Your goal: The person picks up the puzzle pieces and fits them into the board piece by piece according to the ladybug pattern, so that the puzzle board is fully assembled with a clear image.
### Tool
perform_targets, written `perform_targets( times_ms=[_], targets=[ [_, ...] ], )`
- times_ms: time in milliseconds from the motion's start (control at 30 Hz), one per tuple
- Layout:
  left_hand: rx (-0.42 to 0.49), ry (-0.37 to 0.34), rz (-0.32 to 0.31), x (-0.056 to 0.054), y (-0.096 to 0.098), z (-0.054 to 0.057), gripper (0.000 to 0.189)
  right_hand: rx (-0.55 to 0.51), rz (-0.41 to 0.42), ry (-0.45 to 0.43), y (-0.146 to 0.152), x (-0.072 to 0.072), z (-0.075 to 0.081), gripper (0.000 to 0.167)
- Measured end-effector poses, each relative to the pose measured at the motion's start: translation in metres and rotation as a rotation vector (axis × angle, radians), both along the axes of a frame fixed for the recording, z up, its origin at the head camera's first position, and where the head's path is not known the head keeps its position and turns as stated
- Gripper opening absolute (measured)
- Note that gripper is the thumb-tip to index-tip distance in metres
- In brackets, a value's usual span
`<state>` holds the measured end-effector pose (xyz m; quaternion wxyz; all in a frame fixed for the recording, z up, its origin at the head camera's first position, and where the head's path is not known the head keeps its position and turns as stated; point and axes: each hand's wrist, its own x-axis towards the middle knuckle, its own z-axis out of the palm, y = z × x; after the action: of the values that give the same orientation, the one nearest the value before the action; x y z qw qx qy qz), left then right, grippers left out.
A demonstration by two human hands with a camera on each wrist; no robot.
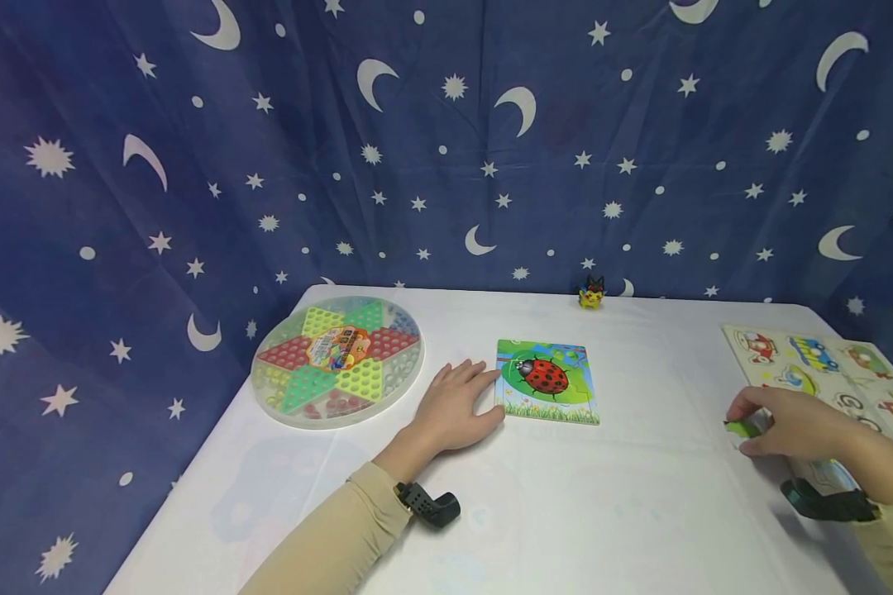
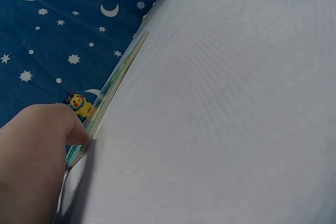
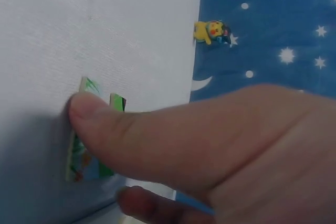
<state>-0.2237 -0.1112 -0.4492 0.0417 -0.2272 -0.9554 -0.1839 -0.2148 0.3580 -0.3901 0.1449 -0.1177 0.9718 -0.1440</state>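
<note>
A square ladybug jigsaw puzzle lies flat on the white table. At its left edge my left hand rests palm down with fingers extended, the thumb by the lower left corner. Over on the right, my right hand pinches a small green puzzle piece between thumb and fingers. In the right wrist view the thumb covers part of this puzzle piece, which has grass printed on it. That hand is beside a pale picture board and hides part of it.
On the left sits a round Chinese checkers board with a star pattern. A small yellow figurine stands at the table's back edge. A blue curtain with moons and stars hangs behind the table.
</note>
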Motion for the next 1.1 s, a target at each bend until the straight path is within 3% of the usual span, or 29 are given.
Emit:
perform_targets(
  times_ms=[200, 500, 867, 1100],
  targets=[
    [-0.002, 0.005, -0.004, 0.0, 0.0, -0.001, 0.065, -0.017, -0.001, -0.007, -0.004, -0.003, 0.0, 0.062],
    [-0.01, 0.007, 0.001, 0.0, 0.0, -0.001, 0.064, -0.081, -0.013, 0.033, -0.017, 0.001, -0.004, 0.045],
    [-0.002, 0.013, -0.006, 0.001, 0.001, 0.0, 0.064, -0.085, 0.043, 0.067, -0.026, 0.006, -0.003, 0.039],
    [0.009, 0.007, -0.009, 0.001, 0.0, 0.002, 0.064, -0.086, 0.012, 0.107, -0.031, 0.002, -0.003, 0.038]
  ],
)
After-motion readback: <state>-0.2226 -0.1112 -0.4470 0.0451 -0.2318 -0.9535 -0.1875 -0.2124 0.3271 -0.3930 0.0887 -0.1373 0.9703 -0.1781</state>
